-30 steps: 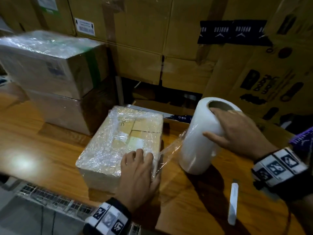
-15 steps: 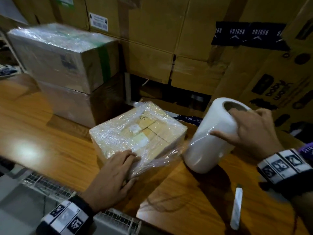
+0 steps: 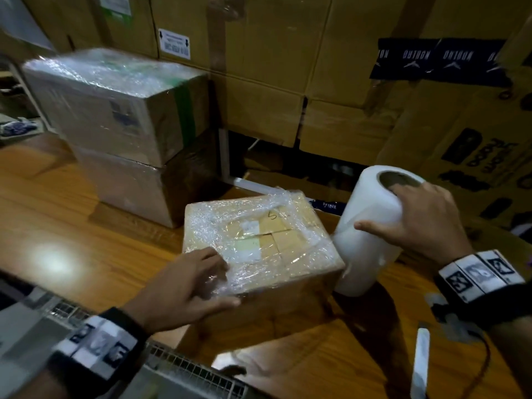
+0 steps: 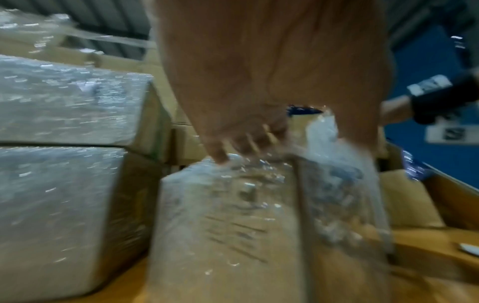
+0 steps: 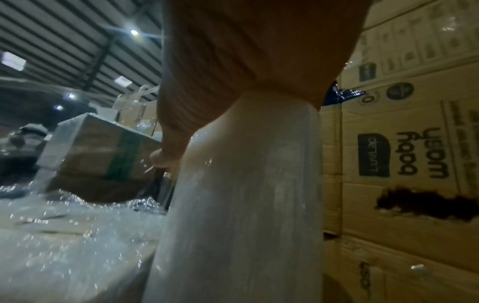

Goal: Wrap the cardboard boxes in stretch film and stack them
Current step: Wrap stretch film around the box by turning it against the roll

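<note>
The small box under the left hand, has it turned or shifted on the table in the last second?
Yes. The small box has turned on the wooden table: judged against the stack of two wrapped boxes, a corner now points toward the person, under the left hand.

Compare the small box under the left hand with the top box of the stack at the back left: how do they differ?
The small box lies alone on the table; the top box sits on another wrapped box. The small box's top still shows bare cardboard mid-panel; the top box's top is filmed over. The left hand presses the small box; nothing touches the top box. Both are brown cardboard.
</note>
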The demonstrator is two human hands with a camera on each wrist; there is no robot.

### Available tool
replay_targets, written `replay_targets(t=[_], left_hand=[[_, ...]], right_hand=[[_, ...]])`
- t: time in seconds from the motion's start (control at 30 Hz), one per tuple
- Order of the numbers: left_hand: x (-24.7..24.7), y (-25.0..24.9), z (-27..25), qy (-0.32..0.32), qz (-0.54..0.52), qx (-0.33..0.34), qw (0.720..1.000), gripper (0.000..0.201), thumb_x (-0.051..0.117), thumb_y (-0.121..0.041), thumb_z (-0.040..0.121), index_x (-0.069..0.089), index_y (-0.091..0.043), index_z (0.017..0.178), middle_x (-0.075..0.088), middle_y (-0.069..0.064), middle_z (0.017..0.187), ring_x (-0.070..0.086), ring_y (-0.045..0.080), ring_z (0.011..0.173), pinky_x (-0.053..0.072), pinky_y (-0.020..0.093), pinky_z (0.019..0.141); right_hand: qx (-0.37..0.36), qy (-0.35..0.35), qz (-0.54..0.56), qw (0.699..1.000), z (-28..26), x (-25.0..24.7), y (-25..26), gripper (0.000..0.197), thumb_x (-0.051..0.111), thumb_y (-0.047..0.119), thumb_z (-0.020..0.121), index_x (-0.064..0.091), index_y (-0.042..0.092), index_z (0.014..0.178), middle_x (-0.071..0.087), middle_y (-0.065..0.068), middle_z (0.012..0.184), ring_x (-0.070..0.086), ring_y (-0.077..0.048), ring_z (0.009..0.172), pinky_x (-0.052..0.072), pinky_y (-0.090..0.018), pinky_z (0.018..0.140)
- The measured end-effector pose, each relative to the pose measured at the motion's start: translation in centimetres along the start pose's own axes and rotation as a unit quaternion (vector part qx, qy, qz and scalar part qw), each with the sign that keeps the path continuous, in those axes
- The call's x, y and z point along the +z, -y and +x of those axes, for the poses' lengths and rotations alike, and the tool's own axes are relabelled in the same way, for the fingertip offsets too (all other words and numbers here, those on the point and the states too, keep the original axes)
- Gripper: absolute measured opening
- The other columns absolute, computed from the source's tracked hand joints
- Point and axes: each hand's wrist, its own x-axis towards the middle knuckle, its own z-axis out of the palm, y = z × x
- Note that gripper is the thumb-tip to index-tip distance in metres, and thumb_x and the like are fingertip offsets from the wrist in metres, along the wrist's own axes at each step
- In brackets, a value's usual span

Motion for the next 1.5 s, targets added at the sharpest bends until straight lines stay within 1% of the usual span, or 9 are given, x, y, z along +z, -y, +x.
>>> replay_targets(t=[0.1, 0.23, 0.43, 0.63, 0.8, 0.97, 1.1, 1.23, 1.5], left_hand=[[1.7, -1.6, 1.6, -0.099, 0.063, -0.048, 0.992, 0.047, 0.039, -0.071, 0.101, 0.051, -0.033, 0.077, 0.048, -0.015, 0.079, 0.048, 0.004, 0.073, 0.04, 0.028, 0.062], [3.3, -2.1, 3.1, -0.214, -0.004, -0.176, 0.961, 0.037, 0.073, -0.055, 0.086, 0.047, -0.03, 0.077, 0.052, -0.012, 0.071, 0.049, 0.006, 0.064, 0.033, 0.024, 0.054], [5.0, -3.2, 3.6, -0.218, 0.162, -0.052, 0.961, 0.019, 0.075, -0.024, 0.087, 0.073, -0.021, 0.106, 0.063, 0.0, 0.103, 0.055, 0.019, 0.088, 0.04, 0.034, 0.072], [7.7, -4.1, 3.1, -0.14, 0.149, -0.03, 0.978, 0.046, 0.04, -0.047, 0.105, 0.065, -0.022, 0.135, 0.065, -0.003, 0.123, 0.059, 0.018, 0.112, 0.048, 0.037, 0.093], [5.9, -1.1, 1.6, -0.092, 0.158, 0.06, 0.981, 0.045, 0.043, -0.047, 0.106, 0.065, -0.024, 0.138, 0.065, -0.009, 0.125, 0.059, 0.016, 0.114, 0.041, 0.034, 0.096], [3.3, 2.0, 1.8, -0.07, 0.122, 0.054, 0.989, 0.039, 0.041, -0.053, 0.107, 0.069, -0.033, 0.127, 0.063, -0.018, 0.121, 0.055, 0.009, 0.113, 0.041, 0.034, 0.093], [3.7, -0.6, 4.1, -0.144, 0.16, 0.009, 0.976, 0.026, 0.05, -0.047, 0.102, 0.061, -0.025, 0.092, 0.058, -0.007, 0.091, 0.055, 0.02, 0.086, 0.039, 0.036, 0.074], [6.0, -5.3, 5.1, -0.148, 0.048, -0.006, 0.988, 0.041, 0.066, -0.018, 0.084, 0.067, -0.028, 0.123, 0.063, -0.006, 0.122, 0.054, 0.019, 0.112, 0.043, 0.04, 0.089], [10.6, -10.1, 10.7, 0.0, 0.21, -0.106, 0.972, 0.094, 0.026, -0.092, 0.085, 0.041, -0.021, 0.144, 0.042, 0.007, 0.136, 0.04, 0.026, 0.122, 0.037, 0.046, 0.105]], right_hand=[[-0.001, 0.009, -0.012, 1.0, -0.1, 0.0, -0.3, 0.109, 0.035, 0.102, 0.068, 0.069, 0.011, 0.118, 0.072, -0.014, 0.11, 0.064, -0.034, 0.104, 0.045, -0.052, 0.099], [0.01, 0.002, -0.009, 1.0, -0.1, 0.2, 0.1, 0.111, 0.035, 0.104, 0.067, 0.067, 0.012, 0.119, 0.072, -0.013, 0.109, 0.064, -0.033, 0.103, 0.044, -0.052, 0.101], [-0.028, 0.017, 0.044, 0.998, -0.2, -0.3, -0.8, 0.104, 0.042, 0.098, 0.068, 0.061, 0.013, 0.126, 0.067, -0.01, 0.115, 0.06, -0.032, 0.106, 0.04, -0.052, 0.102], [-0.073, 0.014, 0.097, 0.993, -0.4, -0.6, -1.5, 0.075, 0.046, 0.078, 0.081, 0.06, 0.013, 0.117, 0.066, -0.007, 0.103, 0.062, -0.031, 0.099, 0.039, -0.054, 0.108], [-0.013, -0.007, -0.034, 0.999, -0.5, -1.4, -0.8, 0.095, 0.027, 0.099, 0.078, 0.067, 0.018, 0.109, 0.07, -0.004, 0.081, 0.065, -0.026, 0.084, 0.038, -0.045, 0.097], [0.088, 0.002, -0.006, 0.996, 0.0, -0.7, 1.4, 0.123, 0.03, 0.111, 0.058, 0.065, 0.018, 0.132, 0.073, -0.008, 0.117, 0.064, -0.032, 0.111, 0.034, -0.048, 0.103], [0.008, 0.023, 0.034, 0.999, -0.8, -0.9, 0.2, 0.108, 0.031, 0.1, 0.075, 0.061, 0.011, 0.129, 0.068, -0.011, 0.124, 0.063, -0.032, 0.112, 0.04, -0.052, 0.106], [0.003, -0.007, 0.059, 0.998, -0.7, -0.7, 0.1, 0.08, 0.037, 0.084, 0.09, 0.063, 0.012, 0.111, 0.07, -0.01, 0.104, 0.064, -0.03, 0.095, 0.048, -0.044, 0.089], [-0.01, 0.079, 0.058, 0.995, -1.1, -1.9, 0.2, 0.093, 0.04, 0.084, 0.077, 0.058, 0.01, 0.13, 0.065, -0.012, 0.128, 0.059, -0.033, 0.118, 0.046, -0.046, 0.103]])
